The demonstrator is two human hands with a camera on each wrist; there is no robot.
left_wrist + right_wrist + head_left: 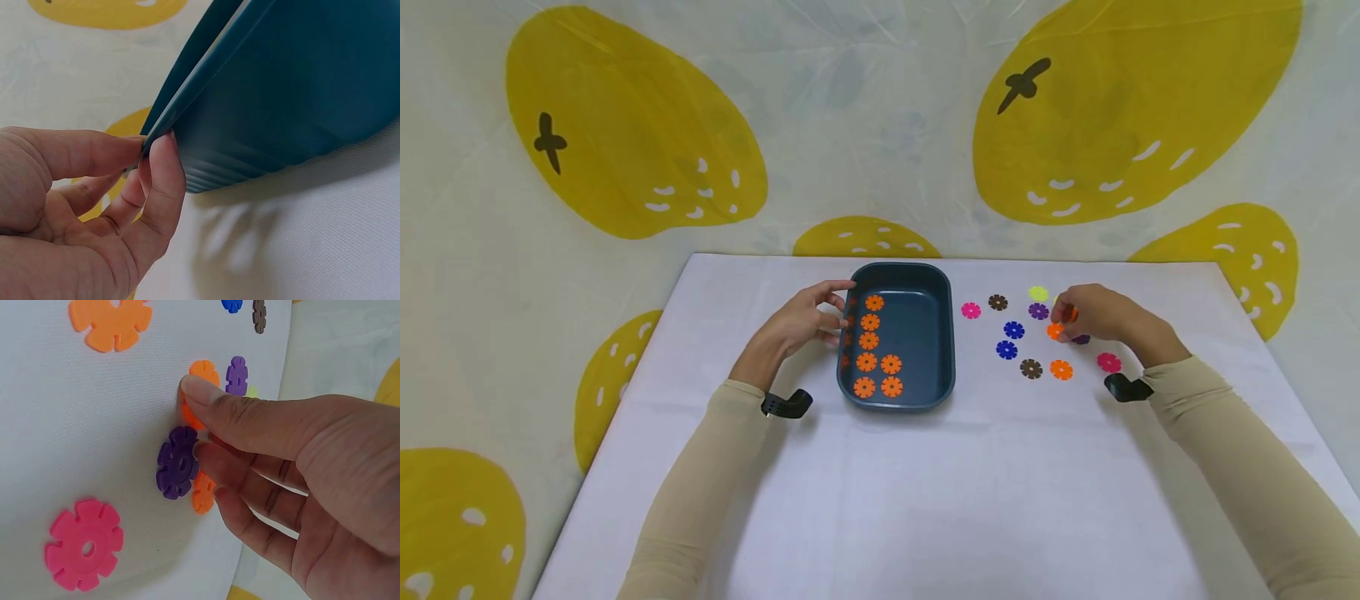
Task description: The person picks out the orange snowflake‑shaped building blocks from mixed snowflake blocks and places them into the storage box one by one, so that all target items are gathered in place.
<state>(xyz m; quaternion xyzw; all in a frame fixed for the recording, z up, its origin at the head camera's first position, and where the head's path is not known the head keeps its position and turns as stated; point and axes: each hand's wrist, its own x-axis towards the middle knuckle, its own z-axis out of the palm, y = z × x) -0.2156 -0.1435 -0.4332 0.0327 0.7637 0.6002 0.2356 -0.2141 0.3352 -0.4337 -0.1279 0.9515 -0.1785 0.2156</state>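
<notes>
My left hand (pixel 805 318) holds the left rim of a dark blue tray (pixel 934 333), thumb and fingers pinching its edge in the left wrist view. Inside the tray, orange notched discs (pixel 868 340) lie in one column and part of a second. My right hand (pixel 269 450) is among loose discs, its thumb across an orange notched disc (pixel 201 370) and the index fingertip mostly hidden behind. A dark purple disc (pixel 178 464) lies right by the fingers. Another orange disc (pixel 203 495) shows partly under them.
Loose discs spread right of the tray: pink (pixel 971 311), brown (pixel 997 302), blue (pixel 1014 330), yellow (pixel 1038 293) and purple (pixel 1038 311). Nearer the front are another brown disc (pixel 1032 369), an orange one (pixel 1061 370) and a pink one (pixel 1108 362). A white cloth (pixel 880 500) covers the table.
</notes>
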